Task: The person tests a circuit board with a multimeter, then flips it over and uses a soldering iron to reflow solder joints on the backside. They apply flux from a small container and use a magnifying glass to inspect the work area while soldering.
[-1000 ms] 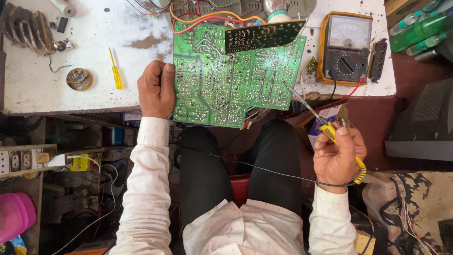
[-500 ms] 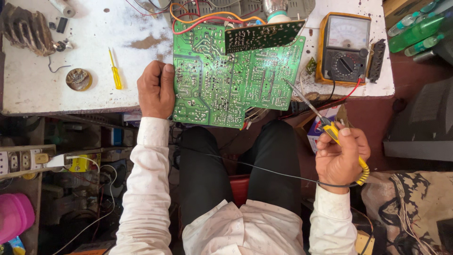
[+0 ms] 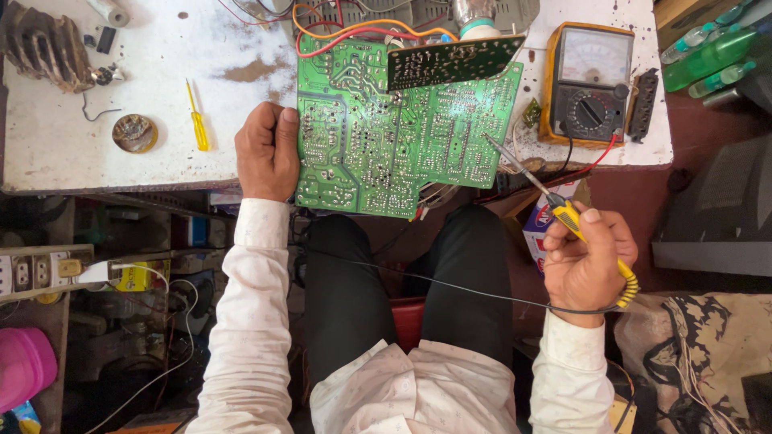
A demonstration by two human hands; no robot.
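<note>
Circuit board [image 3: 402, 133], green and solder-side up, is laid at the near edge of the white bench [image 3: 121, 153], with its lower part overhanging the person's lap. It is pinned at its left edge by the left hand [image 3: 267, 153], whose grip is closed on the board, thumb over the top face and, as far as can be judged, fingers beneath. A soldering iron [image 3: 563, 213] with a yellow handle is held pen-fashion in the right hand [image 3: 585, 265], fingers wrapped tight around it; its thin tip is pointed at the board's right edge and seems to be just short of touching, though that is hard to tell. A smaller dark board [image 3: 454, 60] is stood across the top of the green one, with red and orange wires [image 3: 354, 28] looped behind.

The board is judged light, stiff and fragile: it is best taken by its bare edges, never by the soldered joints or the trailing wires.

Close by are an analogue multimeter [image 3: 587, 84], a yellow screwdriver [image 3: 196, 120] and a round tin [image 3: 133, 133].
</note>
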